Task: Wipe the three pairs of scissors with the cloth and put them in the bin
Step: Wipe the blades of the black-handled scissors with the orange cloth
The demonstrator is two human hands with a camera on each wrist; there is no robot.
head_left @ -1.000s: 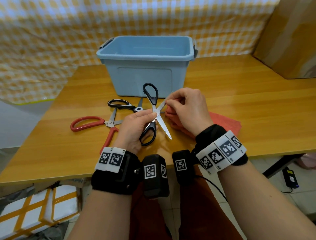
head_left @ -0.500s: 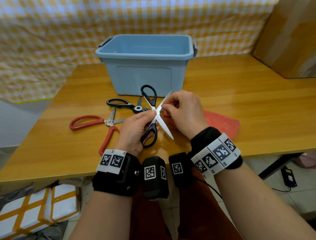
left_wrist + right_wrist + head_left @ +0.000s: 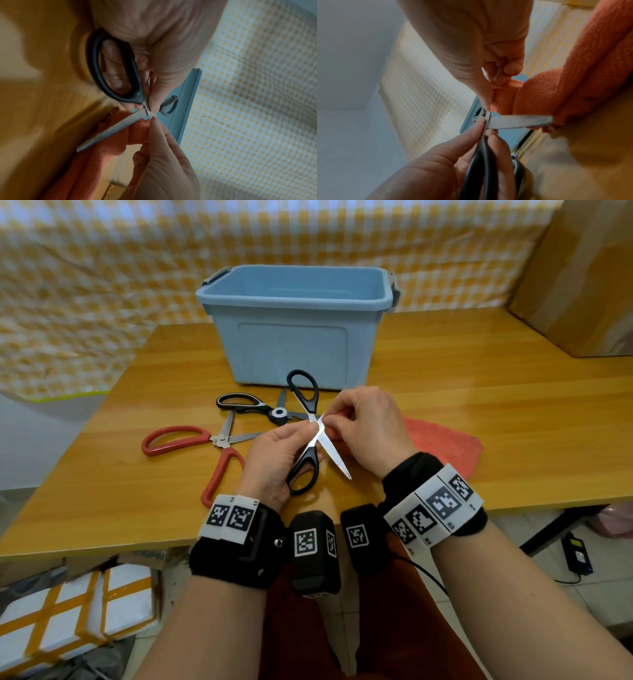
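Note:
My left hand (image 3: 277,453) grips a pair of black-handled scissors (image 3: 310,436) near the pivot, blades spread open, above the table's front part. My right hand (image 3: 363,422) pinches the orange cloth (image 3: 442,440) round the upper blade close to the pivot. In the left wrist view the black handle (image 3: 116,67) lies in my palm and the cloth (image 3: 137,129) sits behind the free blade. The right wrist view has my thumb pressing the cloth (image 3: 530,97) against the blade (image 3: 518,121). Red-handled scissors (image 3: 205,446) and another black-handled pair (image 3: 253,405) lie open on the table to the left. The blue bin (image 3: 294,326) stands behind.
The wooden table (image 3: 479,392) reaches its front edge just under my wrists. A cardboard box (image 3: 582,278) stands at the back right. A checked yellow sheet (image 3: 102,268) hangs behind. Boxes (image 3: 68,611) sit on the floor at the lower left.
My right hand has slid with the cloth down the upper blade from its tip towards the pivot. The scissors stay held in my left hand.

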